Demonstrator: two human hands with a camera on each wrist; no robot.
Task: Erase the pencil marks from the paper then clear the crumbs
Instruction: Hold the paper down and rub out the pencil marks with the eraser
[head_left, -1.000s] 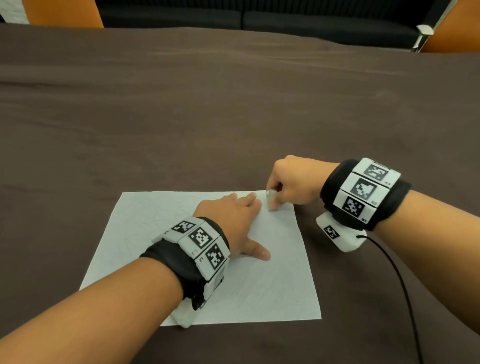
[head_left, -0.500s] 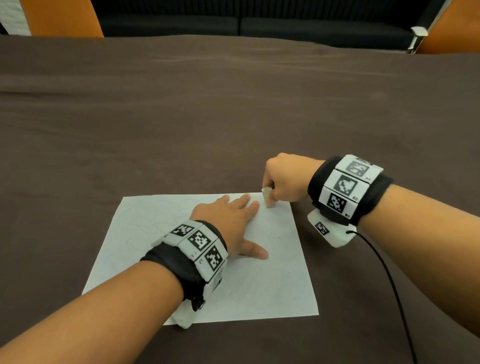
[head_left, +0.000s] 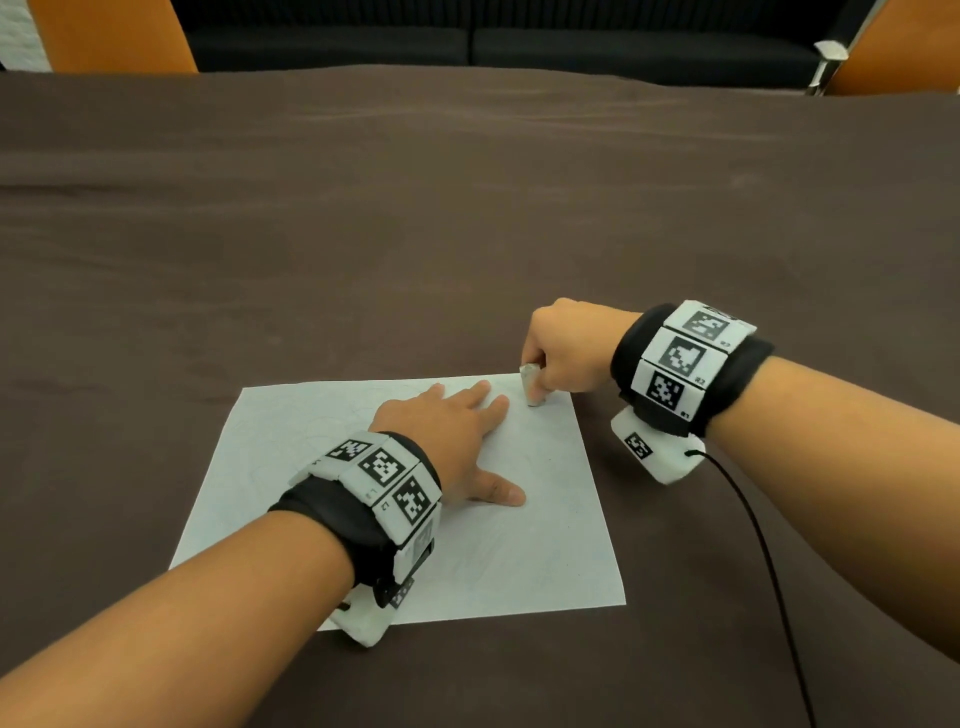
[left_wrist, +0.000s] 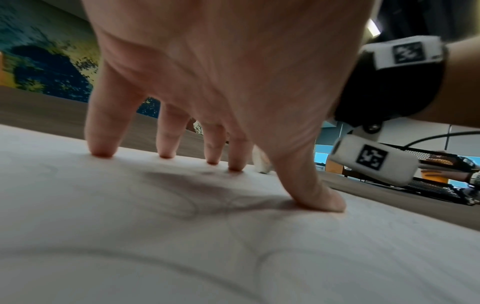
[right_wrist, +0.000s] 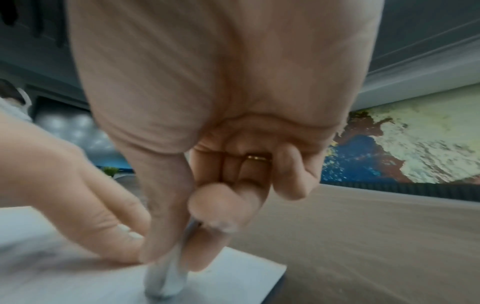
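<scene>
A white sheet of paper (head_left: 550, 545) with faint pencil lines (left_wrist: 187, 207) lies on the brown tablecloth. My left hand (head_left: 457, 431) lies spread on it, fingertips (left_wrist: 101, 153) and thumb pressing the paper (left_wrist: 130, 257) flat. My right hand (head_left: 566, 348) pinches a small white eraser (head_left: 531, 384) between thumb and fingers, its lower end on the sheet's far right corner, just right of the left fingertips. In the right wrist view the eraser (right_wrist: 166, 281) stands on the paper (right_wrist: 233, 275), blurred. I make out no crumbs.
The brown tablecloth (head_left: 467, 208) stretches far beyond the paper. A black cable (head_left: 763, 551) runs from the right wrist camera toward the near edge. Orange chair backs (head_left: 114, 36) and a dark sofa stand past the table's far edge.
My right hand with the eraser has shifted slightly back and forth at the paper's far right corner. The left hand has stayed pressed on the sheet.
</scene>
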